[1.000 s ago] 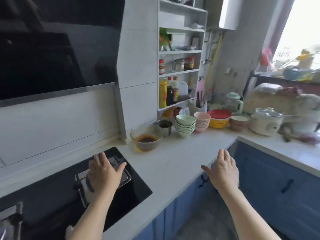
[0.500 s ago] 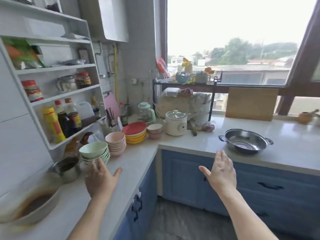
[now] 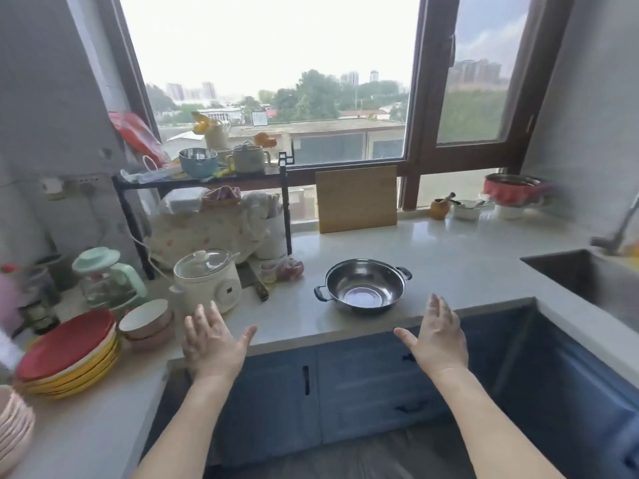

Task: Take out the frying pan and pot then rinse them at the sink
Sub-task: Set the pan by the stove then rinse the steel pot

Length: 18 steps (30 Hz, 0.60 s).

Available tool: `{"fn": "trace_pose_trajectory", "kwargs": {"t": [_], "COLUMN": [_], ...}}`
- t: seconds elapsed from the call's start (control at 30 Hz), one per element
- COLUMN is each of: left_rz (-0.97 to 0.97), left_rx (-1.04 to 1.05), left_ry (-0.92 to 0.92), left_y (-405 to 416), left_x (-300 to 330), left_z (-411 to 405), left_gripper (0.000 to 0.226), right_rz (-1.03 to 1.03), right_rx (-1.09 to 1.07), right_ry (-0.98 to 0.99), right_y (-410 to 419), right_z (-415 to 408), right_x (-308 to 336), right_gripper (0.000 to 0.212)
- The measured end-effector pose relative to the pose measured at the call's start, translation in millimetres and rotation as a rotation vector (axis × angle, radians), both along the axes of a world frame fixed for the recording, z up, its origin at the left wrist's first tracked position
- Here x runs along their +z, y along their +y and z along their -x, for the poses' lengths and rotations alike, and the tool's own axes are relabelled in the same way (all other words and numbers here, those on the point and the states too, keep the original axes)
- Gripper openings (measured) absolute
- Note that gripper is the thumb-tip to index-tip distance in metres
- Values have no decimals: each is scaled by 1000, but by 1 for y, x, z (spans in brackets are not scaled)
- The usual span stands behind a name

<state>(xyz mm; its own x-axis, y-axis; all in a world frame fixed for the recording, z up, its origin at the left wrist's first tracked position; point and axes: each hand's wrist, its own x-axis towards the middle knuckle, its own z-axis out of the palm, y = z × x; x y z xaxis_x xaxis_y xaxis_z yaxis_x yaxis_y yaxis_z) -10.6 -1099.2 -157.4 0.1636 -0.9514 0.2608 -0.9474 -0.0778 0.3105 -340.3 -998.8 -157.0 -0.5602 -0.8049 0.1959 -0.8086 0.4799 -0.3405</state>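
A steel pot [image 3: 363, 285] with two black handles sits empty on the white counter [image 3: 449, 257] under the window. My left hand [image 3: 212, 342] is held out flat, fingers straight, over the counter's front edge to the pot's lower left. My right hand [image 3: 437, 335] is held out the same way just below and right of the pot, apart from it. Both hands hold nothing. The steel sink [image 3: 594, 281] and its faucet [image 3: 619, 233] lie at the far right. No frying pan shows in this view.
A white electric cooker [image 3: 207, 281], a knife [image 3: 256, 281], a mint kettle [image 3: 107, 278], stacked red and yellow plates [image 3: 69, 350] and pink bowls [image 3: 148, 323] crowd the left. A wooden board [image 3: 356, 198] leans on the window. Blue cabinet doors [image 3: 311, 385] run below.
My view has swung right from the hob and shelf to the window counter. The pot and sink have come into sight, and both open hands now hover in front of the pot.
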Motion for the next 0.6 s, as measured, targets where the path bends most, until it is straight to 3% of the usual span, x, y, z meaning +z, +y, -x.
{"fn": "trace_pose_trajectory", "kwargs": {"t": [0.33, 0.6], "left_rz": [-152, -290], "left_rx": [-93, -88], "left_ry": [4, -49], "left_y": [-119, -189], "left_x": [-30, -57], "left_z": [181, 244], "left_gripper": [99, 99], "right_rz": [-55, -238], "right_rx": [44, 198], "right_ry": [-72, -90], "right_y": [-121, -227], "right_z": [158, 225], "right_x": [-22, -45], "right_gripper": [100, 100]}}
